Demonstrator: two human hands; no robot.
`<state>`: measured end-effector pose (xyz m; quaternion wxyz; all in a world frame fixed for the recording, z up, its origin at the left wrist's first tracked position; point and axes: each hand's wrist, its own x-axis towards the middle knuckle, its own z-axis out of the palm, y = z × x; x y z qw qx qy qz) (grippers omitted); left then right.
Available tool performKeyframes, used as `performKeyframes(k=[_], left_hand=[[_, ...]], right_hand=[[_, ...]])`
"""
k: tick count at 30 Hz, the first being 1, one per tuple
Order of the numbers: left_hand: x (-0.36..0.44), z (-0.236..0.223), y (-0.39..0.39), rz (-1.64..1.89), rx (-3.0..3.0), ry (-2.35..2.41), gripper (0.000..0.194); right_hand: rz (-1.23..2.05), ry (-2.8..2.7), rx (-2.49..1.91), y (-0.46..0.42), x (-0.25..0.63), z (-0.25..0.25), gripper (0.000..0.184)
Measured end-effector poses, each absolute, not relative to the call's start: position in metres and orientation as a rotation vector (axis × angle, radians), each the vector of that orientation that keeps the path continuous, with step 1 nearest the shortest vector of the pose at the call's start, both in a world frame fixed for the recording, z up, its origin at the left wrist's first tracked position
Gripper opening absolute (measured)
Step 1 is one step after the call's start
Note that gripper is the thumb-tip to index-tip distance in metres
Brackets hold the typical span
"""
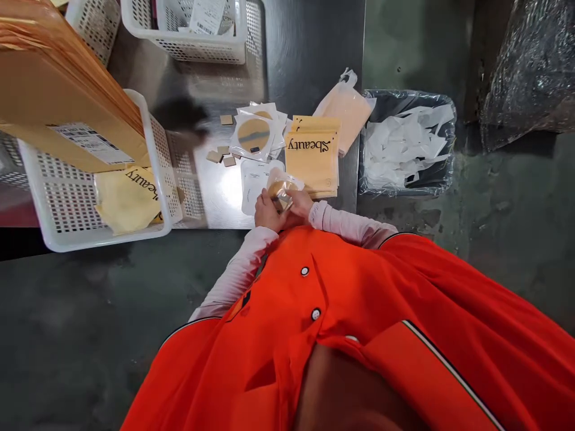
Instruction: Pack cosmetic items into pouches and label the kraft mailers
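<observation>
At the near edge of the steel table point(224, 206), in hand: a clear plastic pouch point(282, 187) with a round tan disc inside and a small glinting foil piece at its lower edge point(283, 205).
Left hand point(268, 212): fingers closed on the pouch's lower left side.
Right hand point(300, 203): fingers closed on the pouch's right side; the fingertips are partly hidden.
Under the hands: a white printed card point(253, 184), lying flat and touching the pouch's left side.
Just beyond: clear sleeves point(254, 134), overlapping, each showing a round tan disc; small tan squares point(223, 157), loose on the table beside them.
To the right: a squared stack of yellow "Sbeauty" mailers point(312, 158), its contents not visible; a peach plastic bag point(345, 111), leaning against it.
Work state: one pouch in hand; sleeves, squares and mailers lie out on the table. Whether any mailer is filled cannot be told.
Table's left end: a white perforated basket point(164, 161) holding a crumpled yellow mailer point(128, 200), with manila envelopes point(63, 90) above it; a second basket point(184, 36) holds printed slips point(206, 15).
Floor: a black-lined bin point(406, 143) of white plastic scraps.
Blurred: a dark shape point(179, 117) over the table, unidentifiable.
</observation>
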<state>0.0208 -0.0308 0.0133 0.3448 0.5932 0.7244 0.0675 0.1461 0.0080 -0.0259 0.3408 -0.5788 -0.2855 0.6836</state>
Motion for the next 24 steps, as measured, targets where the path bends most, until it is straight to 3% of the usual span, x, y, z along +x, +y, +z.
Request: performKeyframes(k=[2, 6, 11, 18, 24], left_hand=[[0.002, 0.006, -0.021, 0.232, 1.53, 1.888, 0.101], [-0.021, -0.002, -0.002, 0.26, 1.472, 1.951, 0.082], [-0.011, 0.0, 0.009, 0.24, 1.482, 1.913, 0.075], [0.016, -0.009, 0.014, 0.278, 1.535, 1.787, 0.067], [0.027, -0.028, 0.018, 0.318, 1.512, 1.75, 0.055]], right_hand=[[1.743, -1.051, -1.567, 0.013, 0.171, -0.019, 0.022], [1.543, -1.776, -1.635, 0.037, 0.222, -0.017, 0.01], [1.405, -2.388, -1.577, 0.061, 0.229, -0.032, 0.026], [1.241, -2.532, -1.574, 0.065, 0.221, -0.044, 0.012], [1.04, -2.469, -1.64, 0.043, 0.262, -0.048, 0.039]])
